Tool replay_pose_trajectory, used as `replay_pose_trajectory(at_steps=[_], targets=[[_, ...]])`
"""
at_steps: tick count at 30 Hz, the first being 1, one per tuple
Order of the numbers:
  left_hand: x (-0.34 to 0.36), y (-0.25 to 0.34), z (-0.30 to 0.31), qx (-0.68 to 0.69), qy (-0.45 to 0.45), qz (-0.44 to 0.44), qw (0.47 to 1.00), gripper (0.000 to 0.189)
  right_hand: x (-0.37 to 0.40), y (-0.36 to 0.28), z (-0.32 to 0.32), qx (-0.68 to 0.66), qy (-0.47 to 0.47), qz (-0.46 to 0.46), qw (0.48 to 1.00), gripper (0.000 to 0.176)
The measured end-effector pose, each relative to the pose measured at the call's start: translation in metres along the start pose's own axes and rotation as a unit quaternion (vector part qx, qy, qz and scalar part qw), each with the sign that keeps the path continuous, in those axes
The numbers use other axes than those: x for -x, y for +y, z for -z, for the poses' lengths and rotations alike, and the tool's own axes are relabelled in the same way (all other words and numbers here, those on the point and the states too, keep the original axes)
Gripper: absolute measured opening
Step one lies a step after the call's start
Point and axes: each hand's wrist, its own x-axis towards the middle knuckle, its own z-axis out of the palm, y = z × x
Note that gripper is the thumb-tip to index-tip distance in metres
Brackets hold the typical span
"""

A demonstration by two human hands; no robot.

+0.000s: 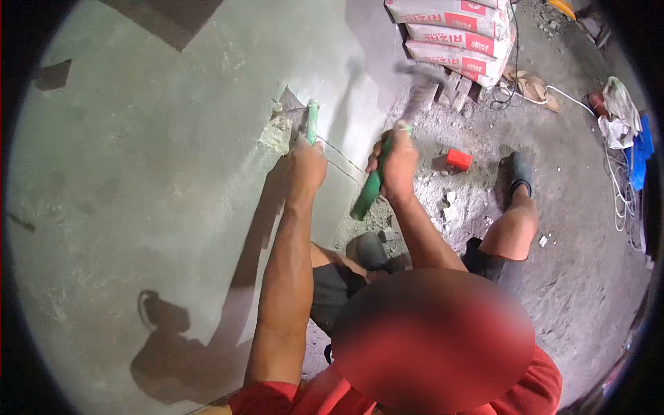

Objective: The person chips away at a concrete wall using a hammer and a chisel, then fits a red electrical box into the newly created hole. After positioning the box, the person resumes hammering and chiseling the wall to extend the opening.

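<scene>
My left hand [308, 166] is closed round a chisel with a light green handle [312, 119], held against the grey wall [173, 152]. Its tip meets a chipped, rough patch [279, 131] where the surface is broken away beside a dark cut-out. My right hand [400, 162] is wrapped round the green grip of a hammer [368, 196], to the right of the chisel. The hammer's head is raised beyond the hand and smeared by motion, apart from the chisel. A thin cut line runs down the wall from the chisel towards the hammer.
Stacked cement bags [460, 41] stand at the top right on wooden pieces. A red box [458, 160] lies on the rubble-strewn floor [574, 200], near my shoe [520, 169]. White cable [618, 190], a plastic bag [620, 114] and a blue object [642, 152] are at far right.
</scene>
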Motion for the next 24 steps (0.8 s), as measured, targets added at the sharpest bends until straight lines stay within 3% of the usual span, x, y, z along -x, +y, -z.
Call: replay_pose_trajectory(at_steps=[2, 4, 5, 7, 11, 14, 16, 18, 19, 20, 22, 24], targets=[[-0.006, 0.0, -0.004, -0.01, 0.004, -0.013, 1.0, 0.044, 0.004, 0.023, -0.007, 0.009, 0.028, 0.049, 0.998, 0.049], [-0.01, 0.0, -0.005, -0.013, 0.005, -0.007, 1.0, 0.043, 0.003, 0.07, 0.002, 0.177, -0.033, -0.018, 0.983, 0.045], [-0.012, 0.0, -0.007, -0.016, 0.004, -0.001, 1.0, 0.043, -0.002, 0.06, 0.004, 0.176, -0.031, -0.013, 0.984, 0.045], [-0.018, -0.005, -0.017, -0.002, 0.005, -0.008, 1.0, 0.043, -0.011, 0.027, 0.009, 0.229, -0.053, -0.162, 0.958, 0.047], [-0.008, 0.005, -0.007, -0.018, 0.001, 0.005, 1.0, 0.043, -0.022, -0.019, 0.026, 0.147, -0.021, -0.019, 0.989, 0.051], [-0.017, -0.002, -0.014, 0.007, 0.0, -0.016, 1.0, 0.042, -0.004, -0.016, -0.005, -0.04, 0.076, 0.066, 0.994, 0.043], [-0.022, -0.008, -0.019, -0.03, 0.032, -0.032, 0.999, 0.041, 0.001, 0.058, 0.002, 0.106, -0.025, 0.033, 0.993, 0.042], [-0.02, 0.0, -0.016, -0.062, 0.061, -0.058, 0.995, 0.04, 0.003, 0.051, 0.001, 0.333, -0.077, -0.077, 0.937, 0.043], [-0.016, 0.004, -0.014, 0.005, 0.026, -0.022, 0.999, 0.041, -0.007, 0.035, 0.012, 0.187, -0.101, -0.174, 0.962, 0.043], [-0.016, 0.007, -0.01, 0.077, -0.006, 0.017, 0.997, 0.041, -0.013, 0.023, 0.019, 0.193, -0.102, -0.167, 0.961, 0.043], [-0.026, -0.002, -0.017, 0.066, 0.0, 0.002, 0.998, 0.041, -0.012, -0.003, 0.025, 0.189, -0.035, -0.154, 0.969, 0.049], [-0.031, -0.011, -0.025, 0.043, 0.003, -0.011, 0.999, 0.04, -0.013, -0.02, 0.029, 0.116, -0.035, -0.055, 0.991, 0.051]])
